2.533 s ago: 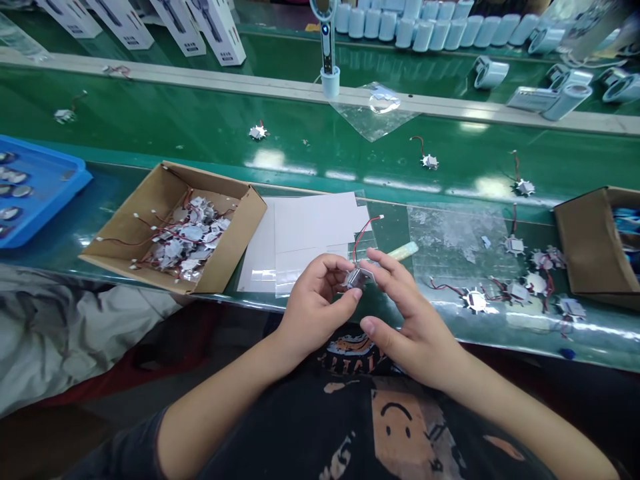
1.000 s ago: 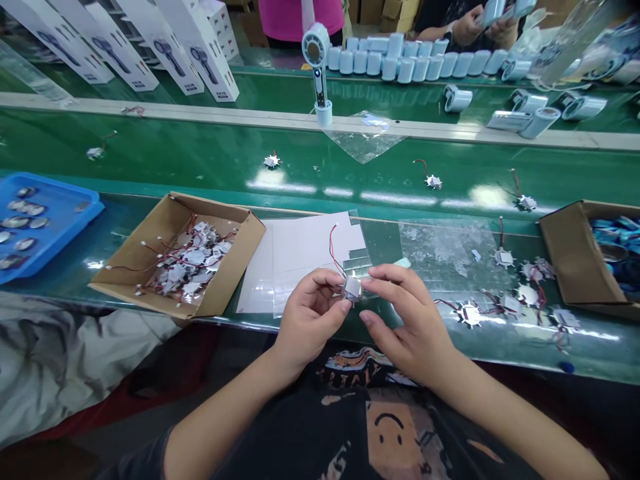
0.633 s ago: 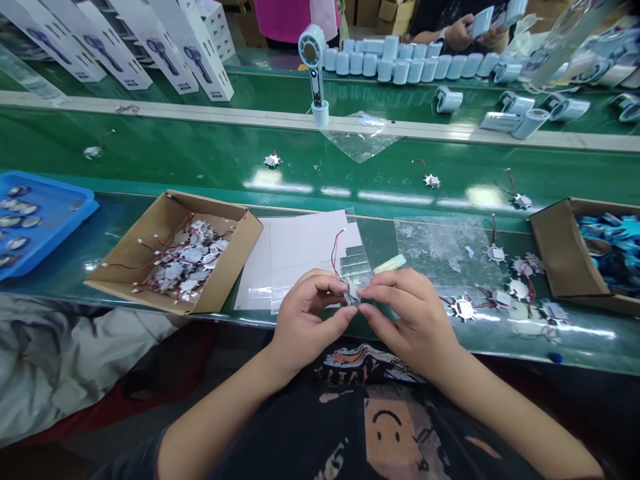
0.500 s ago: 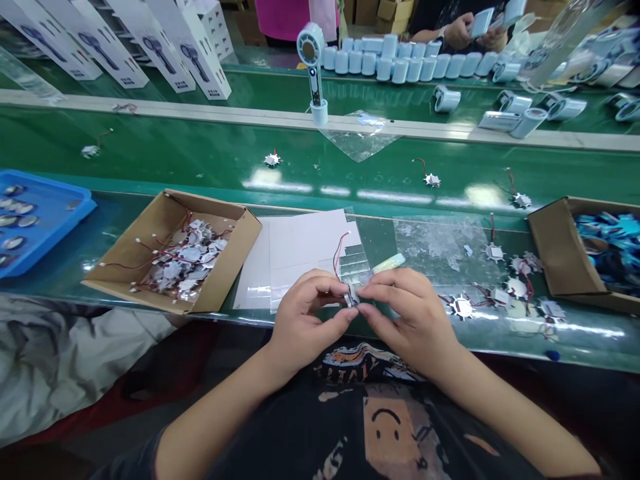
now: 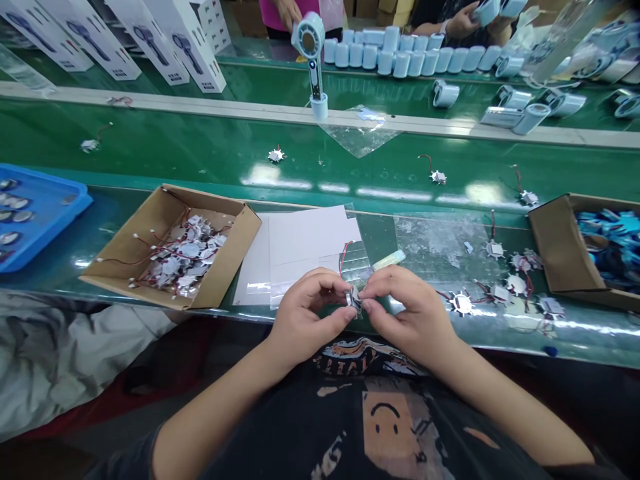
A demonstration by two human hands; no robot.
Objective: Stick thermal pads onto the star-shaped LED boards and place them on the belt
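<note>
Both my hands are close together above the green belt's front edge. Between their fingertips they pinch a small star-shaped metal piece (image 5: 354, 300) with a thin red and black wire (image 5: 344, 259) rising from it. My left hand (image 5: 307, 305) and my right hand (image 5: 407, 305) hide most of the piece. Just past my right fingers lies a pale yellow-green stick (image 5: 389, 261). Beyond my left hand are stacked white paper sheets (image 5: 305, 243) in clear plastic.
A cardboard box (image 5: 227, 250) of wired star pieces stands left, past a blue tray (image 5: 55, 213) of round metal discs. Loose wired stars (image 5: 463, 303) lie right, before a box of blue parts (image 5: 553, 250). White fans (image 5: 310, 40) and a co-worker's hands (image 5: 463, 23) show beyond.
My hands have drawn closer together, and the fingertips of both now pinch the star piece tightly. Its wire has swung upward, and the view has shifted slightly.
</note>
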